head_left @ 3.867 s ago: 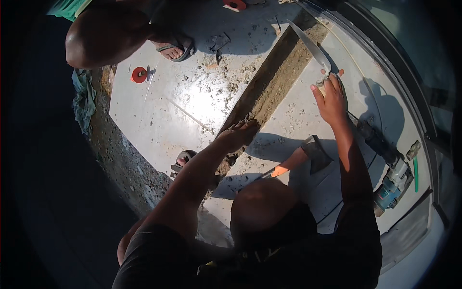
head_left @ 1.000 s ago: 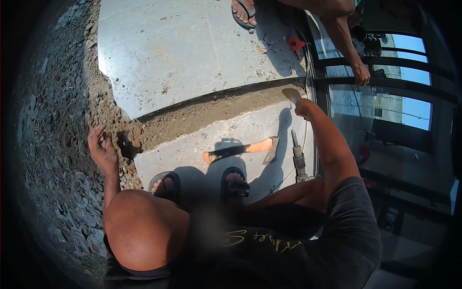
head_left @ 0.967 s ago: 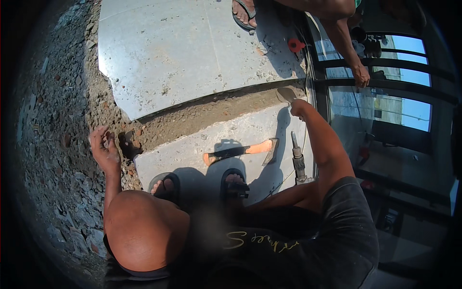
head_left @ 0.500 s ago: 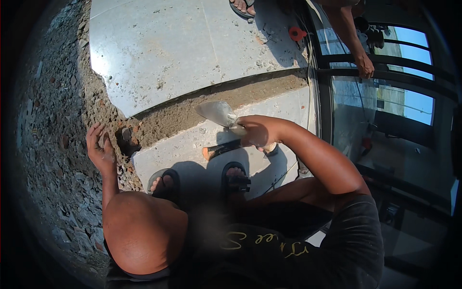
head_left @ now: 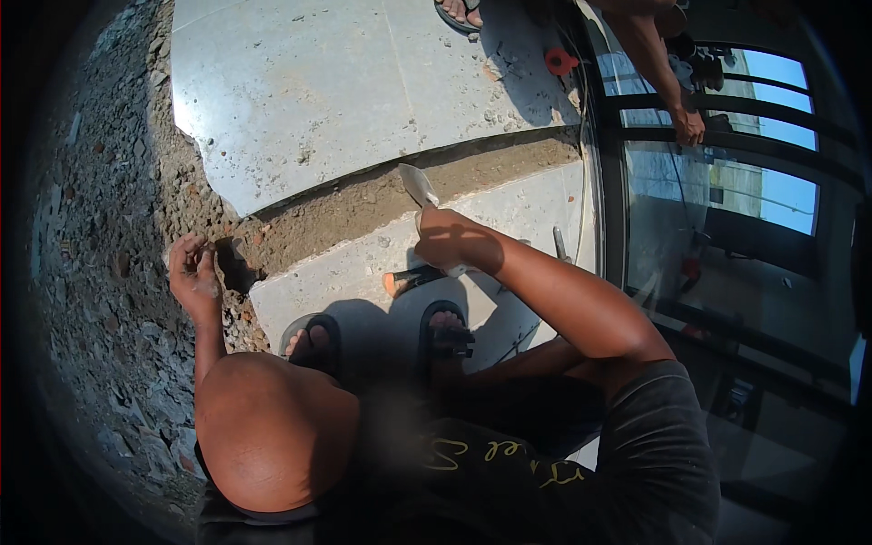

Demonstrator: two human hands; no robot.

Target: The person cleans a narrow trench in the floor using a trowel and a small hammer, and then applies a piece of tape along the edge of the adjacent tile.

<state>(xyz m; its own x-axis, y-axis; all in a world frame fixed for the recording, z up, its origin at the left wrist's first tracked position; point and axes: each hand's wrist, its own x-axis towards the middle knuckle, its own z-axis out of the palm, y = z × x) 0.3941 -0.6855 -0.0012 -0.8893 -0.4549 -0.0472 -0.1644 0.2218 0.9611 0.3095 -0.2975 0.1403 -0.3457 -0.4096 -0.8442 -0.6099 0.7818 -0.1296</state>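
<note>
My right hand (head_left: 454, 241) is closed round the handle of a trowel. The trowel's metal blade (head_left: 416, 184) is tilted, its tip over the strip of sandy bedding (head_left: 354, 200) between two rows of pale tiles. Whether the blade touches the sand I cannot tell. My left hand (head_left: 195, 272) is beside a small hole (head_left: 238, 271) at the left end of that strip. Its fingers are bent but apart, and nothing shows in them. A dark tool with an orange end (head_left: 409, 280) lies on the near tile (head_left: 363, 259), below my right hand.
Rubble (head_left: 118, 272) covers the ground on the left. A large pale tile (head_left: 300, 91) with loose grit lies beyond the strip. Another person's foot (head_left: 461, 13), a red round object (head_left: 559, 62) and that person's hand (head_left: 688, 125) by a dark glass-door frame (head_left: 727, 136) are at far right.
The trowel blade has turned from broad side up to a steeper tilt, and my right hand has shifted left. The fingers of my left hand have curled in a little.
</note>
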